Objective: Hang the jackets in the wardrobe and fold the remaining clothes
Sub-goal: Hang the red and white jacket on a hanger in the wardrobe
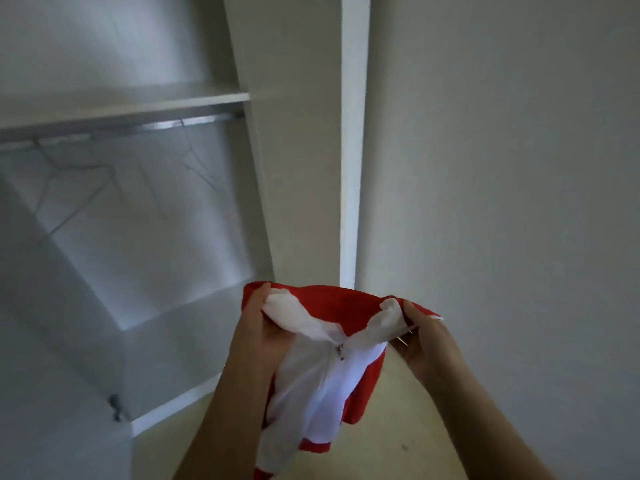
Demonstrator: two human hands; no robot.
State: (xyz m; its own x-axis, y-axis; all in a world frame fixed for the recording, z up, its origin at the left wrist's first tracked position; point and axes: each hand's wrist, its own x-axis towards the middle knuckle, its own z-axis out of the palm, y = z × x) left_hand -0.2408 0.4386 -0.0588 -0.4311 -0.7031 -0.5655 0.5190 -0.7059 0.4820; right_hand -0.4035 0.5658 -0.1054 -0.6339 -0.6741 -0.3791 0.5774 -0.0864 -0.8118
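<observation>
A red and white zip jacket (329, 375) hangs in front of me, held up by its collar. My left hand (263, 330) grips the left side of the collar. My right hand (420, 336) grips the right side, and thin metal wire, apparently a hanger, pokes out by its fingers. The zipper is closed up to the neck. The open white wardrobe (301, 168) stands to the left, with a metal rail (166, 125) under a shelf. Two empty wire hangers (83, 181) hang from the rail.
A white shelf (156, 98) sits above the rail. The wardrobe's side panel and a white post (351, 150) rise just beyond the jacket. A plain wall (502, 168) fills the right side. Pale floor (408, 438) shows below the jacket.
</observation>
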